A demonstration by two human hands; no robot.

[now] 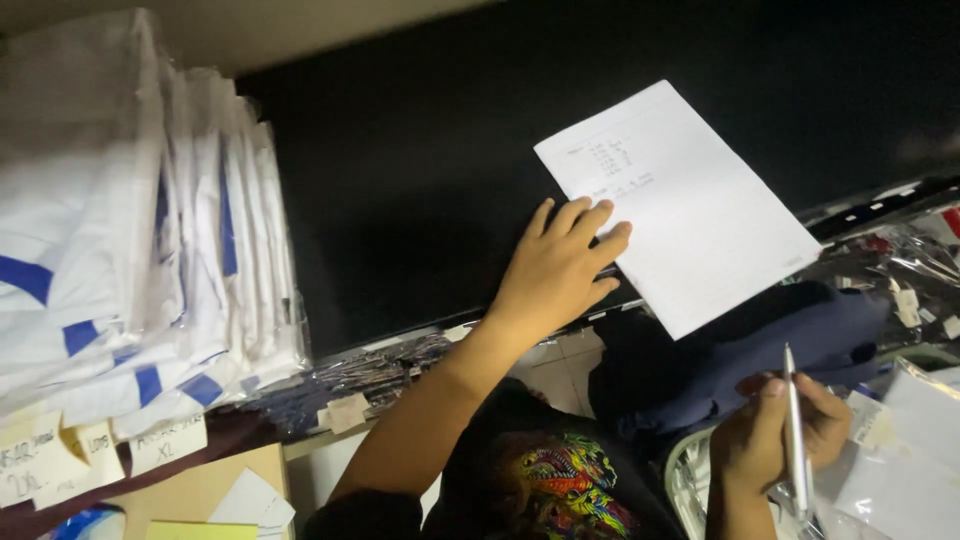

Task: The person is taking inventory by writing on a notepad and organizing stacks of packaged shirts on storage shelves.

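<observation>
Paper sheet (690,200) under flat, open left hand (555,270); right hand (785,430) grips pen (795,430).

One head-worn camera looks steeply down, close over the shelf (420,200).

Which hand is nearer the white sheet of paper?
Left. The left hand lies flat with its fingertips on the lower left edge of the paper. The right hand holds a pen well below the sheet, apart from it.
</observation>
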